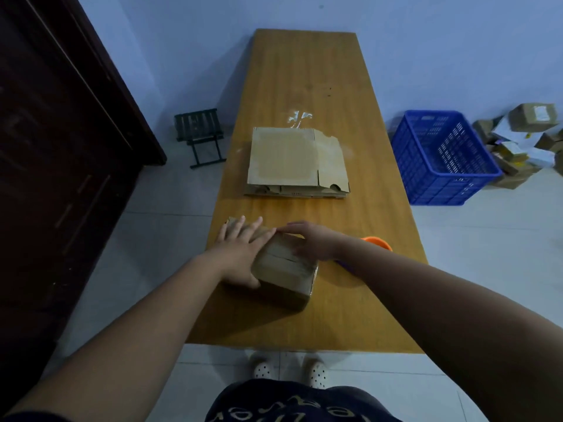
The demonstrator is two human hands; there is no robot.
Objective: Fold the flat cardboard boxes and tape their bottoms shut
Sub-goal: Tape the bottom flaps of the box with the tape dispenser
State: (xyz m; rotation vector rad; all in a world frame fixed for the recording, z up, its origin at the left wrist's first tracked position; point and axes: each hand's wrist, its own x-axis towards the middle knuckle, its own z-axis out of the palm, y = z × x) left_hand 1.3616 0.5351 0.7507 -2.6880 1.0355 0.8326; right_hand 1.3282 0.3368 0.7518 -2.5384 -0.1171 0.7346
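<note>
A small folded cardboard box (285, 271) stands on the wooden table (335, 318) near its front edge, its taped flaps facing up. My left hand (243, 251) lies flat on the box's left side with fingers straight and spread. My right hand (307, 240) rests on the box's right top with fingers stretched toward the left hand. A stack of flat cardboard boxes (294, 162) lies further back at the table's middle. An orange tape dispenser (377, 242) shows partly behind my right wrist.
A blue plastic crate (441, 156) stands on the floor to the right, with a heap of small parcels (524, 141) beyond it. A black folding stool (199, 135) sits left of the table. A dark wooden door (61, 147) fills the left side.
</note>
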